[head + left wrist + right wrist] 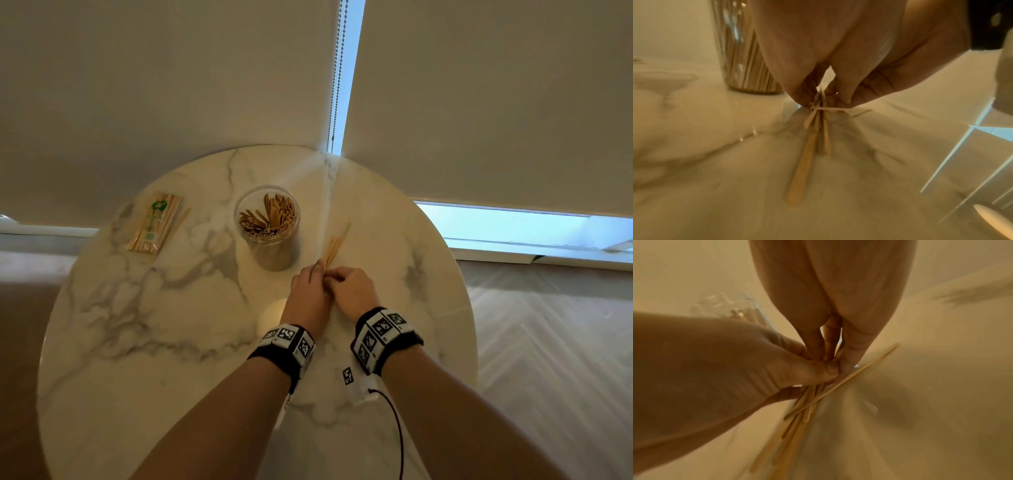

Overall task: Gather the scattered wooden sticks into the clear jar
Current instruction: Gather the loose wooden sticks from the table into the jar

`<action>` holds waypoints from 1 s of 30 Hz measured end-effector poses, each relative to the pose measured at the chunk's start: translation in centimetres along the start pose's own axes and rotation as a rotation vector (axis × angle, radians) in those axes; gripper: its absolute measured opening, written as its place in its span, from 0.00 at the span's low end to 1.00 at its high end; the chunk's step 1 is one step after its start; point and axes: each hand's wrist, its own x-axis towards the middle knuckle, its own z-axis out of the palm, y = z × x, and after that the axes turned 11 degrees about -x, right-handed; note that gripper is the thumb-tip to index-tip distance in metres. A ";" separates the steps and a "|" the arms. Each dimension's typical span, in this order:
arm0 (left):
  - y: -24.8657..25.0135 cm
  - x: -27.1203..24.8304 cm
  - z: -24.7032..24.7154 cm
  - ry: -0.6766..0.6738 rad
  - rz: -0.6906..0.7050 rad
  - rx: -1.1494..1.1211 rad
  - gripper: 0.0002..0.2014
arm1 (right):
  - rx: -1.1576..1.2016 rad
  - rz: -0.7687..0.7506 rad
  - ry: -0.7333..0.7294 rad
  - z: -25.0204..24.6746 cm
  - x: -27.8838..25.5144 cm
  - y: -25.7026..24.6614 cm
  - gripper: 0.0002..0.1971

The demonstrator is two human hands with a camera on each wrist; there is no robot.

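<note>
Round marble desk [137,342], person working at its middle. Left hand [308,291] and right hand [352,289] are meeting fingertip to fingertip, both pinching one end of a small bundle of wooden sticks [334,246]. The sticks are lying fanned on the desk, far ends pointing away from the person, just right of the clear jar [269,226]. The jar is standing upright, already holding many sticks. A wrapped packet of sticks [154,222] is lying well to the jar's left.
</note>
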 end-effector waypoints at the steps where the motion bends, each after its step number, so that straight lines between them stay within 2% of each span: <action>1: -0.8 -0.8 -0.1 -0.004 0.022 0.045 0.28 | 0.020 0.002 -0.019 0.6 -0.8 0.1 0.12; 4: -3.4 -3.3 -1.0 -0.007 0.087 0.167 0.27 | 0.020 -0.005 -0.076 2.1 -2.9 0.3 0.08; 7: -5.2 -5.2 -2.5 -0.017 0.115 0.219 0.27 | -0.069 -0.017 0.040 1.8 -3.7 0.0 0.07; 9: -5.6 -6.0 -3.3 -0.037 0.109 0.221 0.29 | -0.249 -0.062 0.151 1.0 -3.2 -0.2 0.15; 11: -5.7 -6.6 -3.7 -0.028 0.079 0.234 0.27 | -0.496 -0.118 0.119 0.6 -2.3 -0.1 0.24; 12: -5.8 -6.9 -3.9 -0.009 0.053 0.246 0.26 | -0.618 -0.152 0.086 0.7 -1.9 -0.1 0.24; 15: -6.0 -7.5 -4.6 0.032 -0.033 0.280 0.21 | -0.802 -0.247 0.076 1.3 -1.7 0.1 0.17; 19: -6.2 -7.5 -5.1 0.025 -0.049 0.301 0.18 | -0.840 -0.321 0.095 2.9 -2.9 0.1 0.10; 21: -6.3 -7.5 -5.1 0.029 -0.045 0.284 0.18 | -0.784 -0.346 0.089 3.9 -3.4 0.1 0.09; 24: -6.2 -7.9 -5.0 0.011 -0.036 0.296 0.22 | -0.679 -0.265 0.160 3.8 -3.8 0.2 0.13; 27: -6.4 -8.1 -4.7 -0.008 -0.024 0.359 0.27 | -0.732 -0.028 0.288 1.8 -3.7 1.0 0.19; 28: -6.4 -8.1 -4.6 -0.005 -0.026 0.369 0.27 | -0.744 0.019 0.273 1.3 -3.5 1.4 0.19; 30: -6.4 -8.0 -4.3 0.001 -0.023 0.372 0.27 | -0.767 0.017 0.199 1.0 -3.2 1.8 0.17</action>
